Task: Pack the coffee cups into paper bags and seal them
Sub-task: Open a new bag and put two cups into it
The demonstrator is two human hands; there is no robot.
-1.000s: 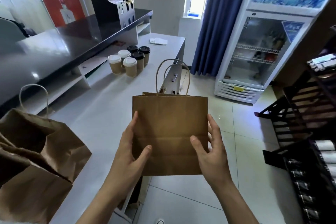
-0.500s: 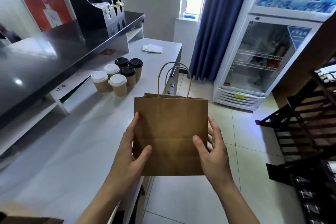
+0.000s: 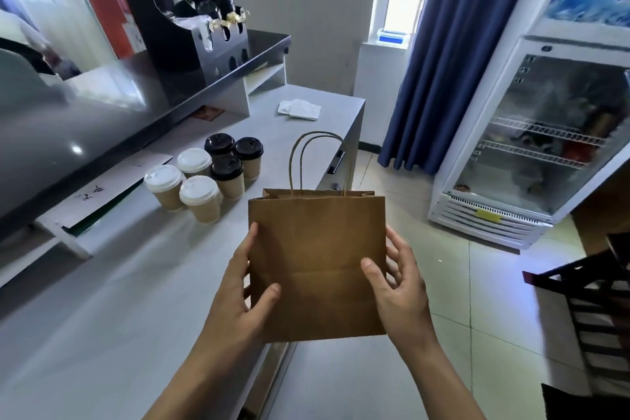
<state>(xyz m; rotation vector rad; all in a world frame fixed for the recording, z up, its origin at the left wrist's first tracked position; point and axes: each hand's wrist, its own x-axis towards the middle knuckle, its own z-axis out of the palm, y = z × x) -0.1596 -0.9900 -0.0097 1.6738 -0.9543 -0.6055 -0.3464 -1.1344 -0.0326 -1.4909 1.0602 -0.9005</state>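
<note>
Nearest, both hands hold a flat paper bag (image 3: 317, 266) upright in the air over the counter's (image 3: 102, 317) near right edge — the left hand (image 3: 243, 300) and the right hand (image 3: 400, 286) each pinch a side, thumb on the front, fingers behind. The bag looks unopened, so the step is likely preparing it; next it needs spreading open and standing. Farther along, toward the counter's left edge, six lidded coffee cups (image 3: 204, 177) wait clustered.
</note>
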